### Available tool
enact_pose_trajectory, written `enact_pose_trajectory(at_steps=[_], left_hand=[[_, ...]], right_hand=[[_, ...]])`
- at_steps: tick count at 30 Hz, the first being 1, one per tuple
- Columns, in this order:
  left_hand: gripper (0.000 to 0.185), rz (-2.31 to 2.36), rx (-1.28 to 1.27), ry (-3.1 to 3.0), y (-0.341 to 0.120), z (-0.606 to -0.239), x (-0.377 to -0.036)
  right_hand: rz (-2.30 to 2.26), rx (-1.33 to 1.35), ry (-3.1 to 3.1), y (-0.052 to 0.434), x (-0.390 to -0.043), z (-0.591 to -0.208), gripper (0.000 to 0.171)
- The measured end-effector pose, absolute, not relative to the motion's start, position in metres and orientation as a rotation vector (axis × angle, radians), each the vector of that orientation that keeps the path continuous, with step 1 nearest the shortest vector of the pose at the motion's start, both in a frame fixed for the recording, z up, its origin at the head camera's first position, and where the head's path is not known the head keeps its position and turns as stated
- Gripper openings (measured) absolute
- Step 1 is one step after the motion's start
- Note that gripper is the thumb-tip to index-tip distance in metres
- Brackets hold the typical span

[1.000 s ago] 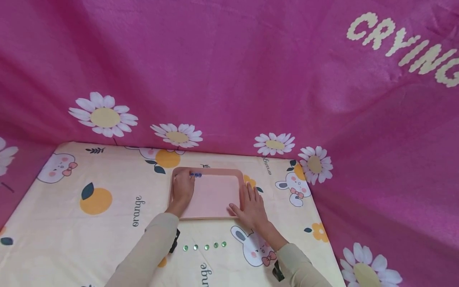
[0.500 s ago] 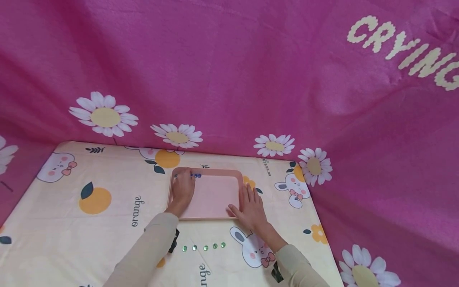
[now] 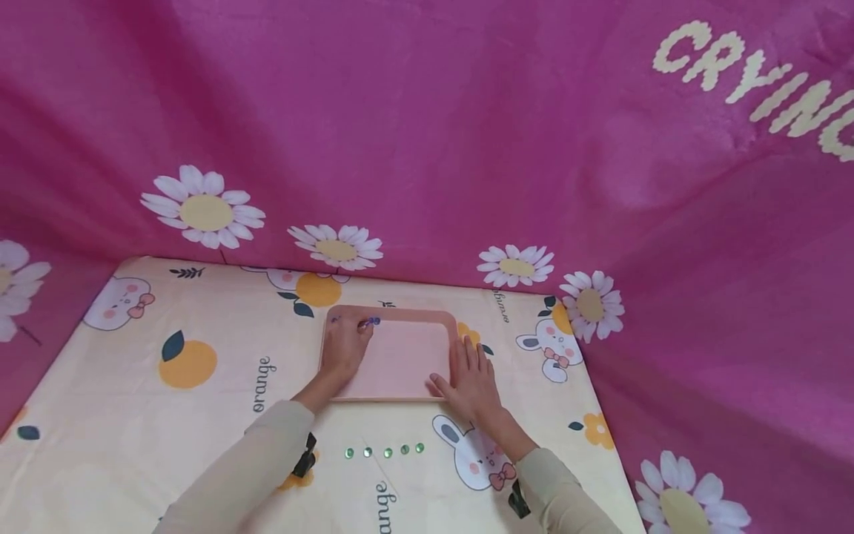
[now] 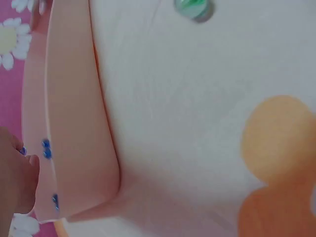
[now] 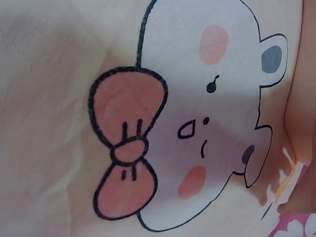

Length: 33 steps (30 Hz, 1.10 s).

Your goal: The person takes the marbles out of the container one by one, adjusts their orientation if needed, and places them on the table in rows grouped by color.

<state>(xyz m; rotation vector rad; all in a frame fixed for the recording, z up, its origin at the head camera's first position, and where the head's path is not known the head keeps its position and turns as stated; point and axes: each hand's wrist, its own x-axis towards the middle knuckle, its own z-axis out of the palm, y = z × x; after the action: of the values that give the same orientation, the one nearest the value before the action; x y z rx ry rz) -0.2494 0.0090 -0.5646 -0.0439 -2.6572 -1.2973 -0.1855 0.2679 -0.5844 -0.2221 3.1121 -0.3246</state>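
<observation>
Head view: left hand [image 3: 345, 348] inside the shallow pink rectangular plastic tray [image 3: 407, 363], fingertips curled at the far left corner, apparently pinching one of the small blue glass beads [image 3: 375, 321] lying there, though too small to tell for sure. Right hand [image 3: 472, 382] flat, fingers spread, resting on the tray's right rim and near right corner. Tray lying flat on the table under a cream cloth printed with oranges and rabbits [image 3: 200, 415]. Row of five small green glass beads [image 3: 384, 451] on the cloth just nearer than the tray, apart from it, between the two beige sleeves. Magenta daisy-print fabric backdrop [image 3: 434, 133] behind the table.

Left wrist view: tray [image 4: 69, 123] seen edge-on, blue beads [image 4: 46, 148] inside near its far wall, edge of the left hand [image 4: 15, 182] beside them; one green bead [image 4: 193, 7] on the cloth [image 4: 187, 123] at the top.

Right wrist view: printed rabbit with a pink bow on the cloth [image 5: 163, 128]; hand barely visible at the right edge.
</observation>
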Motion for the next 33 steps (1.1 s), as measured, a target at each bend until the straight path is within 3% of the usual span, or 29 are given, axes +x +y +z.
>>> enact_pose_trajectory(at_steps=[9,16,25,33], left_hand=[[0.014,-1.623,-0.254,-2.498,0.028,-0.550,-0.202],[0.023,-1.717,-0.567,-2.569,0.040,-0.542,-0.147],[0.012,-1.618,-0.982,-2.608,0.055,-0.553,-0.095],[0.010,-1.379,-1.188,-2.592,0.061,-0.575,-0.073]], right_hand=[[-0.287,-0.255,3.113,0.268,-0.185,-0.584,0.096],[-0.306,-0.265,3.119,0.268,-0.186,-0.583,0.094],[-0.305,-0.264,3.121,0.268,-0.188,-0.583,0.096],[-0.321,-0.255,3.121,0.267,-0.187,-0.582,0.095]])
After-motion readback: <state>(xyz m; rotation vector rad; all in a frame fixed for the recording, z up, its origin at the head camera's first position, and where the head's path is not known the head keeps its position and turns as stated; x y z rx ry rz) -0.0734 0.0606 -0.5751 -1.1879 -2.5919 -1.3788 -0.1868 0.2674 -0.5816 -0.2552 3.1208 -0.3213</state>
